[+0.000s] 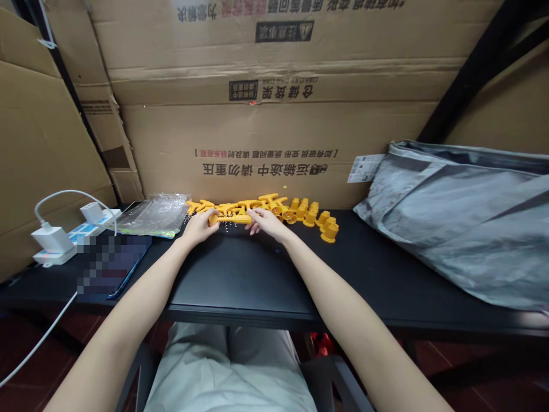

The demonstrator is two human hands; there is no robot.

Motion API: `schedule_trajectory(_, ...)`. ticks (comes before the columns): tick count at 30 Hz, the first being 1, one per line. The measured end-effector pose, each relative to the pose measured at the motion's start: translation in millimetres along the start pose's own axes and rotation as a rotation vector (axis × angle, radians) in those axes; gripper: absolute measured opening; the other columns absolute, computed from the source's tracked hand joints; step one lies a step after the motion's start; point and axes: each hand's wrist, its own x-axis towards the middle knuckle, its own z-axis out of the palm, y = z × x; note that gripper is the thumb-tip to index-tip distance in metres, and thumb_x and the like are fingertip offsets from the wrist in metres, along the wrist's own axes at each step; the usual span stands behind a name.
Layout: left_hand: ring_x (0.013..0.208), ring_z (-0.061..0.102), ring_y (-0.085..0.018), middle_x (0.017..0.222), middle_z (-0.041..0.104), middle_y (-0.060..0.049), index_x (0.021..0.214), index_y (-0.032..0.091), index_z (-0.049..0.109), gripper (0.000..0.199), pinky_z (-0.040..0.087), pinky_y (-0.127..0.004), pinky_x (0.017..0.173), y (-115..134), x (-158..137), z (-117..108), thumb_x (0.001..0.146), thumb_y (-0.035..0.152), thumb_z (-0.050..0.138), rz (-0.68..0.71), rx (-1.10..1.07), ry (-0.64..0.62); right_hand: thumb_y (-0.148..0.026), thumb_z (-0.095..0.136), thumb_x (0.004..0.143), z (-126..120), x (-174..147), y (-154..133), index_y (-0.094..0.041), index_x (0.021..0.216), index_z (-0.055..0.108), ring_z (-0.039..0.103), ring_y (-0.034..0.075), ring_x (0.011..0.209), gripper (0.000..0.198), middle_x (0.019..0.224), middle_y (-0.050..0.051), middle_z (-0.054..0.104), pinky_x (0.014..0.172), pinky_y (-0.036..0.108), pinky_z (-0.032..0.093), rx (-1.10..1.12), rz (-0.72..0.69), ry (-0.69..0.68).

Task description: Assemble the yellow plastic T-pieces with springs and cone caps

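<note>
Both of my hands meet over the far middle of the black table, on one yellow corkscrew held level. At its left end my left hand is closed round the handle. My right hand pinches the other end, where the fingers partly hide the yellow plastic. Just behind lies a row of yellow T-handled corkscrews, some with their metal spirals sticking out toward me. To the right of my right hand stand several yellow flared sleeves, loosely grouped.
Clear plastic bags lie left of the corkscrews. Farther left are a power strip with white chargers and a dark tablet. A grey fabric bag fills the right side. A cardboard sheet stands along the back.
</note>
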Motion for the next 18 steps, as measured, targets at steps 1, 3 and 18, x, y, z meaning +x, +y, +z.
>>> schedule_trajectory(1,0.066,0.058,-0.018,0.071,0.063,0.001,0.101,0.025,0.061,0.025,0.046,-0.028,0.068,0.4,0.0,0.3,0.076,0.028,0.059,-0.002,0.006,-0.001,-0.040,0.049,0.096,-0.7,-1.0,-1.1,-0.017,0.091,0.055,0.062,0.011,0.046,0.024,0.061,0.002,0.068,0.045,0.020,0.045,0.004,0.026,-0.016)
schedule_trajectory(3,0.065,0.058,-0.017,0.070,0.062,0.001,0.101,0.025,0.061,0.025,0.046,-0.027,0.067,1.2,-0.1,0.9,0.076,0.028,0.059,-0.002,0.017,-0.006,-0.040,0.052,0.094,-4.1,-4.1,-3.6,-0.017,0.099,0.055,0.065,0.013,0.052,0.023,0.066,0.003,0.070,0.049,0.022,0.049,0.023,0.069,-0.091)
schedule_trajectory(18,0.070,0.060,-0.017,0.080,0.065,-0.001,0.103,0.023,0.061,0.026,0.047,-0.028,0.072,0.8,0.2,1.2,0.077,0.026,0.060,0.049,-0.032,0.046,-0.058,0.052,0.089,-5.7,-7.6,-7.5,-0.017,0.073,0.053,0.052,0.011,0.035,0.044,0.054,0.008,0.067,0.037,0.022,0.036,0.031,0.081,-0.117)
